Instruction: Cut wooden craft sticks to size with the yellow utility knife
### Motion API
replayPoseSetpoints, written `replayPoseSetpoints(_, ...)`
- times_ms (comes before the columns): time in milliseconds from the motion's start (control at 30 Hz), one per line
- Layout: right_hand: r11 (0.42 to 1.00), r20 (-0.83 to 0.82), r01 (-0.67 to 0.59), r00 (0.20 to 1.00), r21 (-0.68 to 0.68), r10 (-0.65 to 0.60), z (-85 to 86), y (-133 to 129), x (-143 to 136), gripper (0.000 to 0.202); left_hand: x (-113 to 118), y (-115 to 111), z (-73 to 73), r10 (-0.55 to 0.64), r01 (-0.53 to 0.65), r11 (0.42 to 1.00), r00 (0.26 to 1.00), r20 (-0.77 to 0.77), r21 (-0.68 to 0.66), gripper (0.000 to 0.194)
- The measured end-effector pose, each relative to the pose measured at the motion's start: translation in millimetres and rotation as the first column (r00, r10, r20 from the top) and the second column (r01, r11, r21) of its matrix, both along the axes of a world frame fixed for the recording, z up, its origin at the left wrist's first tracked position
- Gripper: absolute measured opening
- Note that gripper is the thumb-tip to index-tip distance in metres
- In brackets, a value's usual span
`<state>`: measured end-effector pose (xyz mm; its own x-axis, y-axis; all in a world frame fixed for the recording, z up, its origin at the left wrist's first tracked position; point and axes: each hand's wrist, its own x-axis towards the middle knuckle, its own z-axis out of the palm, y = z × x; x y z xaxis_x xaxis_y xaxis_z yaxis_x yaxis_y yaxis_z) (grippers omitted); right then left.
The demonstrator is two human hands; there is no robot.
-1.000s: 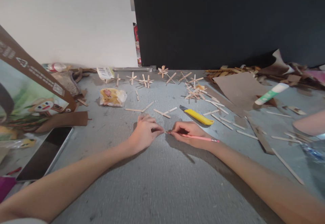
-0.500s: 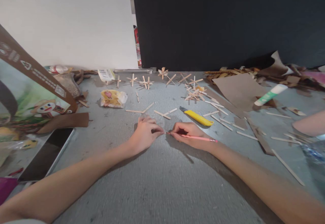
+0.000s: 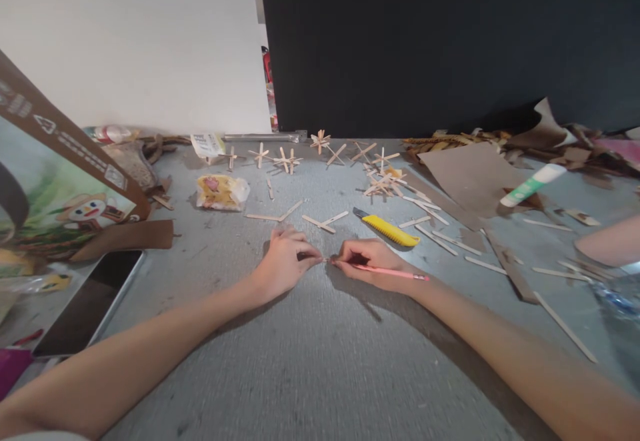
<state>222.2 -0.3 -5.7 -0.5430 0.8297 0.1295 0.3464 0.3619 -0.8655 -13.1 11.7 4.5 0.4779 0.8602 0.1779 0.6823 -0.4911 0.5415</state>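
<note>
Pencil [image 3: 390,271] gripped in the right hand [image 3: 383,254], its front end facing the left hand [image 3: 285,264]

From my end of the link, I saw the pink pencil through the head camera, low over the grey table [image 3: 270,374]. The right hand had closed on it near its front, thumb and fingers drawn together around it. From that pinch the shaft ran back across the hand, and its eraser end pointed out to the right over the wrist. The tip itself was too small and too close to the fingers for me to make out.

The left thumb and forefinger were brought together just beside the right fingertips, a narrow gap between the two hands. A tiny pale bit [image 3: 325,260] showed in that gap. I could not tell what it was, nor whether the left fingers had hold of it.

Just beyond the hands I had a yellow craft knife [image 3: 390,229], blade end toward the upper left, and a pair of flat wooden sticks [image 3: 320,223] laid in an angled shape. Farther back stood a star of sticks [image 3: 321,141]. A glue stick [image 3: 534,186] lay well off to the right, near another person's arm [image 3: 607,242]; a dark-screened phone [image 3: 90,304] lay well off to the left.
</note>
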Motion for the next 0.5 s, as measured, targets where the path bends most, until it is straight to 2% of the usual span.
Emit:
replayPoseSetpoints(233,0.999,-0.003,0.03,1.0,-0.012,-0.03,0.1,-1.4,0.7,0.034,0.4,-0.5,1.1,0.004,-0.004,1.0,1.0,0.009,-0.007,0.007)
replayPoseSetpoints(400,1.0,-0.001,-0.018,1.0,0.022,0.018,-0.4,0.1,0.5,0.035,0.2,0.4,-1.3,0.009,-0.009,1.0,1.0,0.025,-0.001,0.008)
replayPoseSetpoints(500,1.0,-0.005,0.004,1.0,0.003,-0.004,0.1,-0.7,0.6,0.033,-0.3,1.0,-2.5,0.01,-0.01,1.0,1.0,0.016,-0.011,0.008)
